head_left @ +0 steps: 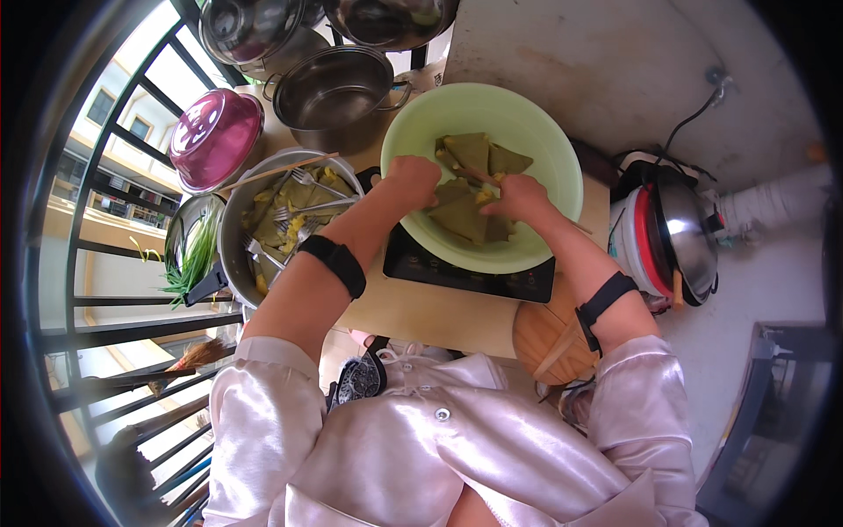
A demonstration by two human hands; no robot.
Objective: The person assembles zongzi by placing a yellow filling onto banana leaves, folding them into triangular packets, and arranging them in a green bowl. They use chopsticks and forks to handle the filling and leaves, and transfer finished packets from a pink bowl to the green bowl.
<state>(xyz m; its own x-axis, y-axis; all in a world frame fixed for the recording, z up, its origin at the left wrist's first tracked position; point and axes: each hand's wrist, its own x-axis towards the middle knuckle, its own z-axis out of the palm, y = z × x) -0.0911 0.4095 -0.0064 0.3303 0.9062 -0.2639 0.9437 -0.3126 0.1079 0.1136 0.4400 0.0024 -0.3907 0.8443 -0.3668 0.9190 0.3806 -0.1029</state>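
A large pale green basin (536, 145) holds several leaf-wrapped parcels (460, 215) that look like zongzi, with bits of yellow among them. My right hand (522, 198) is closed over the parcels on what looks like a pair of wooden chopsticks (474, 174); a thin end sticks out past the wrist. At the basin's left side my left hand (414, 182) is curled, its fingertips down by the parcels. What it grips, if anything, is hidden.
Left of the basin, a metal pot (230, 250) holds more parcels and several forks (312, 183). Beyond stand an empty steel pot (329, 92) and a pink bowl (215, 140). An induction cooker (413, 268) lies under the basin; a lidded cooker (680, 233) is at right.
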